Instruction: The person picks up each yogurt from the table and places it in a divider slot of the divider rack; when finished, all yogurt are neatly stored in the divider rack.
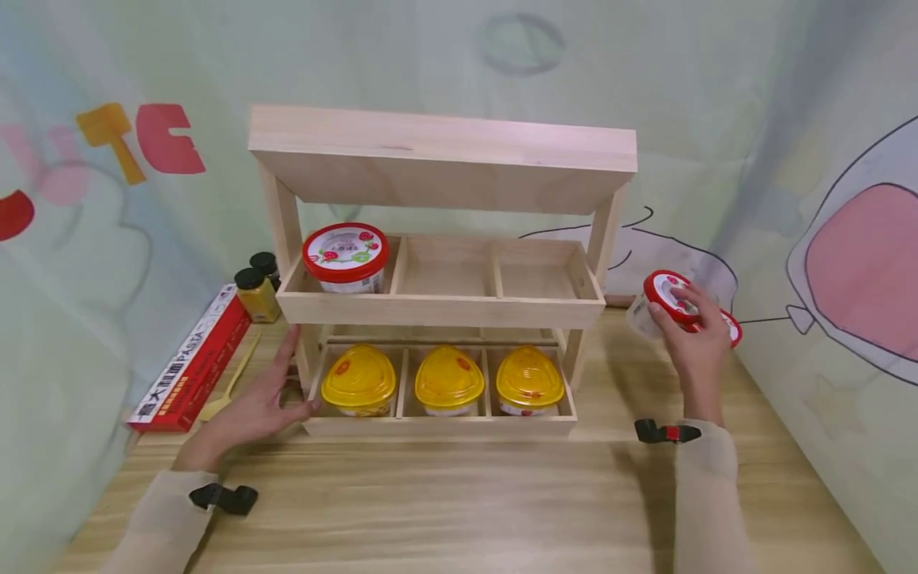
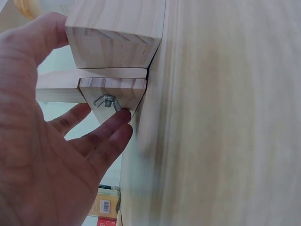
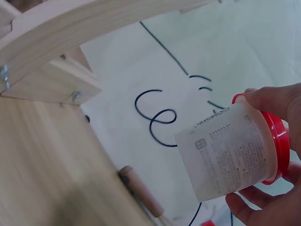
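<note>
Red-lidded tub (image 1: 653, 304) with a pale printed body sits in the right hand (image 1: 697, 335), to the right of the wooden rack (image 1: 441, 311) and apart from it. It is tilted rather than upright, and the hold is firm enough to read clearly — thumb near the lid rim on one side, fingers against the opposite side. Just past that hand, partly hidden by it, shows a second red-lidded tub (image 1: 733, 328).

The left hand (image 1: 258, 402) grips nothing: it is spread wide against the rack's left end. From the left wrist, its thumb touches a block of the frame and its fingertips rest beside a metal wing nut (image 2: 108, 101).

On the rack, the upper tray bears a strawberry-patterned tub (image 1: 347, 259) in its left compartment. The lower tray holds three yellow-lidded tubs (image 1: 449, 379), one per compartment.

Left of the rack on the wood-grain table (image 1: 459, 502) lie a red-and-white pasta box (image 1: 190, 359) and a pale yellow spoon (image 1: 231, 384) — with two black-capped jars (image 1: 258, 296) standing behind.
</note>
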The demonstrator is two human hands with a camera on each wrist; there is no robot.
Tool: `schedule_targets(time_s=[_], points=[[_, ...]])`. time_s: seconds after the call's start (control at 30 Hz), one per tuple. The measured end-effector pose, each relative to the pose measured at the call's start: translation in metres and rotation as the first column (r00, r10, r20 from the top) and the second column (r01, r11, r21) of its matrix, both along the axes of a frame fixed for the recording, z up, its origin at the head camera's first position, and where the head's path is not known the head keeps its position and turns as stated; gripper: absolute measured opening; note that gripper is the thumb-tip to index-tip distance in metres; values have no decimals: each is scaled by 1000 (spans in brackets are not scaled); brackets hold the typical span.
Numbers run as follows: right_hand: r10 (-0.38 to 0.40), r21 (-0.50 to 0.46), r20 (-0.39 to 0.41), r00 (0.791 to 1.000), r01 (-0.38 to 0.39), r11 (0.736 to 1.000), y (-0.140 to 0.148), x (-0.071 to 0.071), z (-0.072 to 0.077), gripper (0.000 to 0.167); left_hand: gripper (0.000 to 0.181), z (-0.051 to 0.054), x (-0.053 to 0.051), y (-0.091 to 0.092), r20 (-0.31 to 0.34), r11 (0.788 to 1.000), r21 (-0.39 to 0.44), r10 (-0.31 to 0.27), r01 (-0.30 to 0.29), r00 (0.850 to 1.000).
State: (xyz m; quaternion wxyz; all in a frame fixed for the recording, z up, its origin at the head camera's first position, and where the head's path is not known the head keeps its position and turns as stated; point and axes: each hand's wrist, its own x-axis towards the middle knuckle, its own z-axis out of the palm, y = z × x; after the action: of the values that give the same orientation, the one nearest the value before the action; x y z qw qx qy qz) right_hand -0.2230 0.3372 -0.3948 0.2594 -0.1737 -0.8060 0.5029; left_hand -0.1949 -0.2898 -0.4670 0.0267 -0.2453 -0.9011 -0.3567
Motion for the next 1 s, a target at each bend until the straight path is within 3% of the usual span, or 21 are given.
schedule_targets(time_s=[0.2, 0.6, 1.0], points=[[26, 13, -17, 1000, -26, 1000, 0, 11, 27, 52, 133, 0, -3, 0, 1, 1000, 3, -8, 8, 1000], [152, 85, -155, 976, -140, 986, -11, 38, 95, 52, 135, -2, 2, 1, 6, 1000, 3, 8, -8, 1000], [292, 162, -219, 931, -260, 952, -32, 56, 130, 53, 136, -1, 1, 1, 18, 1000, 14, 3, -3, 1000]])
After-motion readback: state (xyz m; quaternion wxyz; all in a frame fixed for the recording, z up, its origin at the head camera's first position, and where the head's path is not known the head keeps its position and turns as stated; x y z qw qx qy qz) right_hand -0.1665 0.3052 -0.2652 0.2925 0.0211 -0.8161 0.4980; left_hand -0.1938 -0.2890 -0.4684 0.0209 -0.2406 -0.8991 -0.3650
